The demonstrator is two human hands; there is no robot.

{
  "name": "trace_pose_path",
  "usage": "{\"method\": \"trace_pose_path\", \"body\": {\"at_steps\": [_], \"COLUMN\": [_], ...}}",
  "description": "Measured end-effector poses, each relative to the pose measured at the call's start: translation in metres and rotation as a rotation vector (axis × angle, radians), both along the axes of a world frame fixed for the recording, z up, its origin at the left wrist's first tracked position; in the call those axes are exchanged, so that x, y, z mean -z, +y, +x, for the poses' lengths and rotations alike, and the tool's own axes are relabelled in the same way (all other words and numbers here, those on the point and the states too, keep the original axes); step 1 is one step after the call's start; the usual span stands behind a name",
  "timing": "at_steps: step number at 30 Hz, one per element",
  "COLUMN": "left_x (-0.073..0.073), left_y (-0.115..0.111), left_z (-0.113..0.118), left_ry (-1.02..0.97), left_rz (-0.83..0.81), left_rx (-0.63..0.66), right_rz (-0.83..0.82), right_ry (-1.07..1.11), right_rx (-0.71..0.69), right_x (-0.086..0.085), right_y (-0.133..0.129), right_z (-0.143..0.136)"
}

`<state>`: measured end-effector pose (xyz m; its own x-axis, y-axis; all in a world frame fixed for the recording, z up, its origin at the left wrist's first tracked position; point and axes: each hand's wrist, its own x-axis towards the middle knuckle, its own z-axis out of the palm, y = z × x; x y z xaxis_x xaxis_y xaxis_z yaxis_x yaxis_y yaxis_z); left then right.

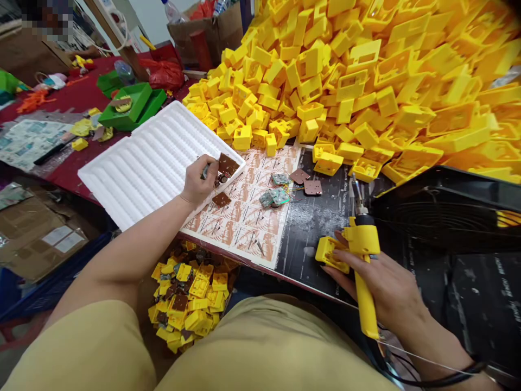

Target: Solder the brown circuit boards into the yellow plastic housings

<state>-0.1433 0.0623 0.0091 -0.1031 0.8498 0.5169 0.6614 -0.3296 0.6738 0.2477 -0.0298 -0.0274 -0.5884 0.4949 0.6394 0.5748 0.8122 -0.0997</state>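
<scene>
At the right end of the white foam tray (pixel 154 157), my left hand (pixel 199 178) is closed, with a small greenish circuit board partly hidden in its fingers. Right at its fingertips is a brown circuit board (pixel 228 165); whether the fingers touch it I cannot tell. Another brown board (pixel 222 200) lies just below on the patterned sheet. My right hand (pixel 378 277) grips a yellow soldering iron (pixel 364 271), its metal tip pointing away from me. Between the same hand's fingers is a yellow plastic housing (pixel 330 253), held over the table's front edge.
A large heap of yellow housings (pixel 309 81) covers the back and right. Green boards (pixel 275 196) and copper-coloured boards (pixel 312 188) lie mid-table. A black fan-like frame (pixel 448 212) stands right. Below the edge sits a pile of filled housings (pixel 195 298). Green trays (pixel 130 106) stand behind left.
</scene>
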Motion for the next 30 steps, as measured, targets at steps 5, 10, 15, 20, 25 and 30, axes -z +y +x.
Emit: {"method": "trace_pose_path", "body": {"at_steps": [5,10,15,20,25,30], "left_x": [-0.008,-0.047,-0.066,-0.058,-0.069,-0.088], "left_y": [0.014,0.028,0.032,0.033,0.031,0.008], "left_z": [-0.002,0.001,0.04,0.07,0.065,0.076], "left_ry": [-0.591,-0.836,-0.782,-0.584,0.209,0.282], "left_rz": [-0.137,-0.26,-0.458,-0.751,-0.493,-0.315], "left_rx": [-0.047,0.126,0.231,0.278,0.258,0.177], "right_rz": [-0.006,-0.016,-0.016,-0.01,-0.007,-0.066], "right_ry": [0.007,0.007,0.0,0.001,0.022,0.072], "right_rx": [0.016,0.011,0.017,0.019,0.026,0.024], "right_x": [0.002,0.004,0.001,0.0,0.002,0.002], "right_y": [0.0,0.001,0.0,-0.001,0.001,-0.003], "right_z": [0.0,0.001,0.0,-0.001,0.0,0.002]}}
